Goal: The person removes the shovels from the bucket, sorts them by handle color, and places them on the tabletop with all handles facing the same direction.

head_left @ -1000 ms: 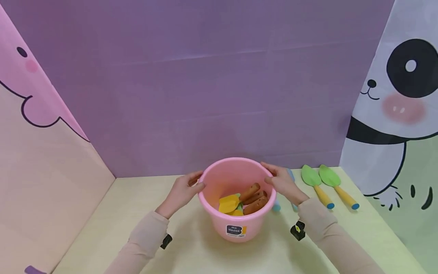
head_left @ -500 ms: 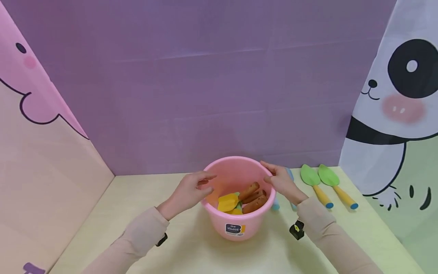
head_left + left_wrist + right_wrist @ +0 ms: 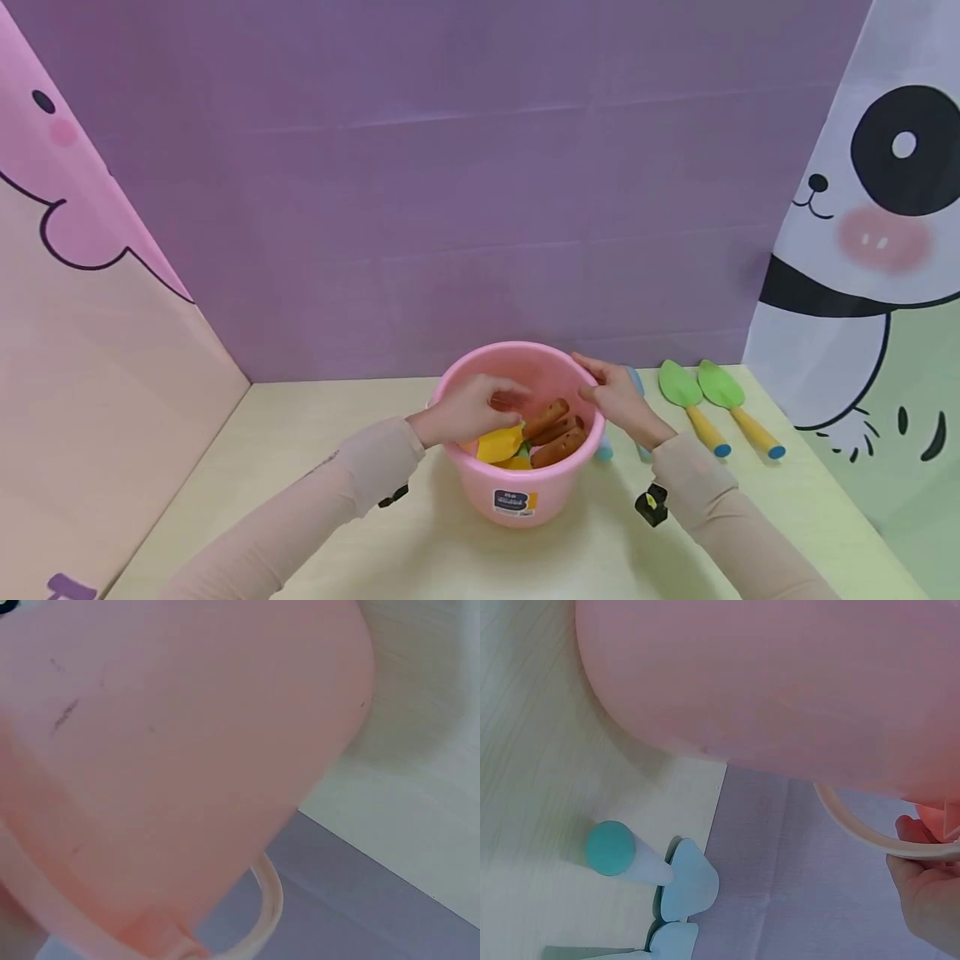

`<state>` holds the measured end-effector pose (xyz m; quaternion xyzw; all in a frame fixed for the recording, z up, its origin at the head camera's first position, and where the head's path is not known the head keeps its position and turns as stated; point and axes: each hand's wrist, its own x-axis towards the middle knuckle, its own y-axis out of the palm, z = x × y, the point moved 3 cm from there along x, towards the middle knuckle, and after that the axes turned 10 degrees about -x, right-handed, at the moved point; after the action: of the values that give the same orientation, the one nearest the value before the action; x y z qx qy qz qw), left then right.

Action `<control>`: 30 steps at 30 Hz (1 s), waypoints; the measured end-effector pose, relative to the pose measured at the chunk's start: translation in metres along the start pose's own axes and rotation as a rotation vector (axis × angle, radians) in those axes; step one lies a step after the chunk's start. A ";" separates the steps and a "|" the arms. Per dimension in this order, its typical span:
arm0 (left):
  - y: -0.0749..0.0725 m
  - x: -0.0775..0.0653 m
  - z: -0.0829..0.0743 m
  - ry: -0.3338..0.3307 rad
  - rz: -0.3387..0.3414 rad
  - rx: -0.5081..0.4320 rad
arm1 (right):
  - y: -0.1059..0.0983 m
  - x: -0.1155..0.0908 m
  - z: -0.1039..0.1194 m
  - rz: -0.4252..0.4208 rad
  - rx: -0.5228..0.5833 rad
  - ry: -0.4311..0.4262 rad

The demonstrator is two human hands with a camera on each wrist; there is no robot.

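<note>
Head view: pink bucket (image 3: 517,492) on the bench (image 3: 322,425)

I see the left hand (image 3: 474,408) within its mouth, fingers loosely bent, thumb apart, seemingly holding nothing, near a yellow shovel blade (image 3: 497,447) and brown handles (image 3: 557,450). The right hand (image 3: 622,402) grips the bucket's right edge, fingers against thumb. Farther right lie two green trowels (image 3: 693,406).

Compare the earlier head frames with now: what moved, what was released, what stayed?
The left hand let go of the left rim of the pink bucket and moved right, over its opening, close to the yellow blade; contact unclear. Unchanged: right hand holding the right rim, brown handles inside, green trowels on the table.
</note>
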<state>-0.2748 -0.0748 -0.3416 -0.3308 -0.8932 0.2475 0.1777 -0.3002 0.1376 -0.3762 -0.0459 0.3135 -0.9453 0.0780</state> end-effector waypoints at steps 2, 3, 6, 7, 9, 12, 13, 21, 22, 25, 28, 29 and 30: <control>0.002 0.009 0.001 0.005 0.018 -0.032 | -0.001 0.000 0.000 -0.006 0.001 0.003; 0.002 0.013 0.002 0.011 0.021 -0.045 | -0.002 0.000 0.001 -0.007 0.004 0.004; 0.003 0.024 0.005 -0.016 0.009 -0.051 | -0.003 0.001 0.002 -0.016 0.001 -0.005; 0.004 0.027 0.006 -0.031 0.001 -0.039 | -0.003 0.001 0.003 -0.021 -0.001 -0.009; 0.005 0.032 0.009 -0.066 -0.006 -0.009 | -0.003 0.001 0.003 -0.027 -0.003 -0.016; 0.011 0.039 0.016 -0.113 0.018 0.007 | -0.002 0.001 0.003 -0.035 -0.009 -0.006; 0.013 0.040 0.018 -0.119 0.029 0.009 | -0.002 0.001 0.002 -0.035 -0.014 -0.005; 0.022 0.045 0.026 -0.114 0.087 0.054 | -0.001 0.000 -0.002 -0.039 -0.026 -0.009; 0.023 0.045 0.026 -0.114 0.103 0.062 | -0.002 0.000 -0.002 -0.042 -0.028 -0.010; 0.026 0.046 0.027 -0.122 0.148 0.085 | -0.002 0.000 -0.001 -0.048 -0.035 -0.008; 0.028 0.046 0.029 -0.144 0.179 0.080 | -0.002 0.001 -0.001 -0.048 -0.041 -0.008; 0.028 0.046 0.030 -0.150 0.185 0.082 | -0.002 0.001 -0.001 -0.049 -0.044 -0.008; 0.028 0.047 0.030 -0.152 0.189 0.082 | -0.002 0.001 -0.001 -0.049 -0.046 -0.007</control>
<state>-0.3085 -0.0344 -0.3747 -0.3865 -0.8579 0.3239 0.0988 -0.3016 0.1391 -0.3758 -0.0589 0.3338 -0.9392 0.0550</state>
